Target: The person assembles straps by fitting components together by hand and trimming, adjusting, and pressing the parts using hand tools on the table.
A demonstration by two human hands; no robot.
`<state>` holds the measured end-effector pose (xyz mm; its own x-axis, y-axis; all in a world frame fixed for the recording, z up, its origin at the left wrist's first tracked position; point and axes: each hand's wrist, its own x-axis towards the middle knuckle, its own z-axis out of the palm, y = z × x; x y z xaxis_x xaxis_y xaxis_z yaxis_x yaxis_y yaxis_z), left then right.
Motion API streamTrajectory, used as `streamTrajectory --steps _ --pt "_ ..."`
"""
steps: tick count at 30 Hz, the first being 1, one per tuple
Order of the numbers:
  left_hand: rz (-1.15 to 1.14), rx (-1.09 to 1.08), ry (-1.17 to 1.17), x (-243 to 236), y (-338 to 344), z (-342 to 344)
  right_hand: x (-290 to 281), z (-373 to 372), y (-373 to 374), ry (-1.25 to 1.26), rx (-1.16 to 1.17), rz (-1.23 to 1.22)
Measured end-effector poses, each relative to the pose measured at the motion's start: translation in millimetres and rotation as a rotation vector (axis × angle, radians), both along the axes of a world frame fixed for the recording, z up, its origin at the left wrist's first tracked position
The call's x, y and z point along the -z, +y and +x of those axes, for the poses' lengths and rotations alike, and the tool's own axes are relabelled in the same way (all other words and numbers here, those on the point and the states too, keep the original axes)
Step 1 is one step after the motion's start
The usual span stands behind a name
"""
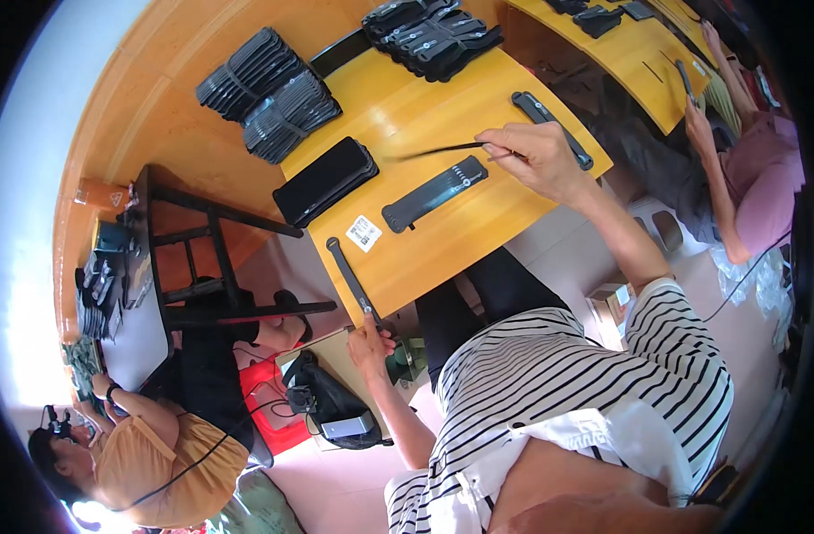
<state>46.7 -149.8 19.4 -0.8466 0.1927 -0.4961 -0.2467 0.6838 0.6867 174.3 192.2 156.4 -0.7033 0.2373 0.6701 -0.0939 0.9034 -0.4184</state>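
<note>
My right hand is closed over the right side of the yellow table, pinching a thin black strip whose far end is blurred. Below that strip lies a wide black flat piece with a small round light fitting near one end. At the table's near left edge, my left hand grips the lower end of a narrow black strap, which lies along the edge. A small white printed label sits between the strap and the wide piece. Partly behind my right forearm is another black strap.
A stack of black flat pieces lies on the table's left side. Banded black bundles stand behind it, with more bundles at the far edge. A dark stool frame is left. Co-workers sit left and right.
</note>
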Motion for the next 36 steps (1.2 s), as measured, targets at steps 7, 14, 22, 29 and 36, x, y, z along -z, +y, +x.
streamTrajectory --steps 7,14,22,29,36 --pt "-0.358 0.083 0.383 -3.0 5.9 -2.1 4.2 6.6 -9.7 -0.038 -0.016 -0.039" --pt "0.425 -0.081 0.181 -52.4 31.2 21.0 0.8 9.9 -29.9 0.024 -0.074 0.044" --pt "1.295 -0.092 -0.694 -52.1 93.3 39.6 33.2 16.8 -75.8 -0.122 -0.476 0.398" --pt "1.219 -0.196 -0.312 -45.2 113.9 43.1 74.0 16.1 -88.2 -0.298 -0.185 -0.72" --pt "1.208 -0.338 -0.407 -37.3 113.7 48.5 77.5 17.0 -80.2 -0.412 -0.153 -1.276"
